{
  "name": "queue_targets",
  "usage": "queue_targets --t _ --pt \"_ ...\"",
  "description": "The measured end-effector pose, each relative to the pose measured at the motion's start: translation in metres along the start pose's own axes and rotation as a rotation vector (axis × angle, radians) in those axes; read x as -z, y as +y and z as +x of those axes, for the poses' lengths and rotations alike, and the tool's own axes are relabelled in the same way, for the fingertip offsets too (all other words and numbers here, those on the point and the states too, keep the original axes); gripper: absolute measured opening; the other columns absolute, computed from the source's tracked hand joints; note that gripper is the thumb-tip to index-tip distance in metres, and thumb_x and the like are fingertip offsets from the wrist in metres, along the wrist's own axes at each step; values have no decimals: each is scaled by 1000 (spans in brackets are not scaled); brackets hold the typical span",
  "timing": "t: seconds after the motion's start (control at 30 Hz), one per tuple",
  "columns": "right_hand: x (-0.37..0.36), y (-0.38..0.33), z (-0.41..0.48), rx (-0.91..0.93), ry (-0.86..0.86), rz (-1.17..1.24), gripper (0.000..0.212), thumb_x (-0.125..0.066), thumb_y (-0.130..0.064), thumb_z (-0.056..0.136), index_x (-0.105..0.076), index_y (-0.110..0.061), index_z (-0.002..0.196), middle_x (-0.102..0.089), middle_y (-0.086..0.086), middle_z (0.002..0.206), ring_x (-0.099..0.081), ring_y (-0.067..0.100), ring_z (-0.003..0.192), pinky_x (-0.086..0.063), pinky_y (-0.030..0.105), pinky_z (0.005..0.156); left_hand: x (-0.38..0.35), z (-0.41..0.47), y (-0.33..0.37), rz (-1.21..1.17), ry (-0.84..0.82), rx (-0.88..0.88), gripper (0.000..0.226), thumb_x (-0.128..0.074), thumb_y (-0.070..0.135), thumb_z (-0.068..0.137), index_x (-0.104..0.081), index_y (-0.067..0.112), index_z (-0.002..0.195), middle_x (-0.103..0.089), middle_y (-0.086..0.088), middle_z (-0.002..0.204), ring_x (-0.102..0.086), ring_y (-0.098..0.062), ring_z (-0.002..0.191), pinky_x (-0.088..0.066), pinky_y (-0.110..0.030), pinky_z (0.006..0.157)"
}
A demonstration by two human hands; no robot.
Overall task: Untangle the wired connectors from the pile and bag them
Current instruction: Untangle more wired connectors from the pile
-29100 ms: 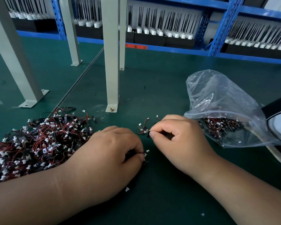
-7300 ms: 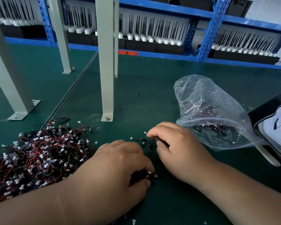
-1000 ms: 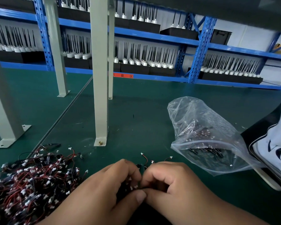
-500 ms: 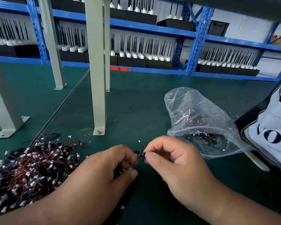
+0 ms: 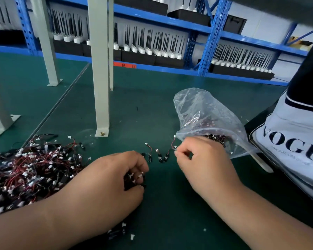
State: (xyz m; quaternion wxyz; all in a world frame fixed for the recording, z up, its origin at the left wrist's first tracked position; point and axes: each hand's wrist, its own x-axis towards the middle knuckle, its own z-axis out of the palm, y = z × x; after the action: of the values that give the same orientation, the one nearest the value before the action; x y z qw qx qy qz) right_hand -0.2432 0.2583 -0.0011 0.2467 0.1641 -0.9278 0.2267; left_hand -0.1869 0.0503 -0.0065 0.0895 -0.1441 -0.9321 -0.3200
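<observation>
Lower centre, the left hand (image 5: 114,179) clutched a clump of connectors (image 5: 135,177); the right hand (image 5: 202,159) pinched one freed connector (image 5: 173,142) beside the bag (image 5: 202,112), right of centre. The bag held some; the large pile (image 5: 31,168) at lower left suggested most sorting lay ahead.

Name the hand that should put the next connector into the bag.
Right. The right hand pinches one connector at the mouth of the bag. The left hand grips a tangled bunch nearer the pile, farther from the bag.
</observation>
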Motion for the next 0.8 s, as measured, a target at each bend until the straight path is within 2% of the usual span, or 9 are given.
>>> queue_targets --t 0.13,0.27,0.43,0.63,0.8 --pt "-4 4 6 1 -34 -97 19 -63 -5 76 -55 -14 62 -56 -3 66 -53 23 64 -46 40 54 0 0 1 17 -16 -3 35 -67 21 72 -55 46 93 -58 37 98 -56 13 90 -39 -3 78" --pt "-7 2 9 -23 -144 -181 9 -59 -13 78 -58 -13 69 -54 -2 70 -52 24 69 -48 37 61 -1 1 0 24 -12 -19 35 -72 21 75 -55 45 93 -59 36 95 -54 16 83 -37 -1 73" --pt "-5 2 8 -88 -203 -102 8 -58 -17 73 -64 -18 69 -54 -5 71 -53 18 69 -48 32 61 -4 2 -2 32 -2 -34 39 -74 24 75 -52 48 97 -59 36 96 -56 14 87 -36 -1 74" --pt "-4 8 8 -121 -144 -5 26 -57 -5 74 -66 -25 89 -57 -12 78 -53 10 74 -49 32 65 -3 0 -1 12 33 -33 31 -71 27 76 -54 45 94 -61 33 93 -57 10 84 -39 -4 73" --pt "-6 10 7 -84 -162 -52 31 -54 -2 75 -71 -22 91 -56 -8 82 -54 19 78 -50 35 68 -1 -1 0 2 43 -7 25 -69 29 76 -55 43 91 -60 29 94 -55 9 85 -39 -6 68"
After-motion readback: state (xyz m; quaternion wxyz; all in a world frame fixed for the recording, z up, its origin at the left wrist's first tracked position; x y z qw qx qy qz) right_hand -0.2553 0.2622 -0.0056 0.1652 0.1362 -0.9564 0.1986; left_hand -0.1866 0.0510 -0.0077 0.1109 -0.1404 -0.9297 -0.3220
